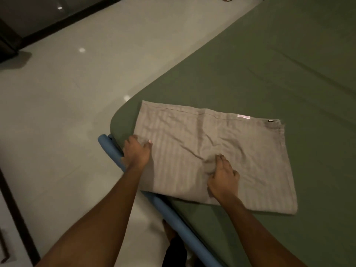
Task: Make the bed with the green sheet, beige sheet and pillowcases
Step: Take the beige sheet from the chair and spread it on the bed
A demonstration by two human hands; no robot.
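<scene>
A beige striped pillowcase [192, 135] lies flat at the near corner of the bed, on the green sheet [279, 70] that covers the mattress. A small white label shows near its far right edge. My left hand [137, 152] grips the pillowcase's left edge, thumb on top of the cloth. My right hand [223, 175] rests near the middle of the near side, fingers curled and bunching a fold of the fabric. Creases run out from that hand.
A blue bed-frame rail [169, 212] runs along the near edge of the mattress. A glossy pale tiled floor [67, 93] lies to the left. Dark furniture [11, 45] stands at the far left, and my foot [169, 230] is beside the rail.
</scene>
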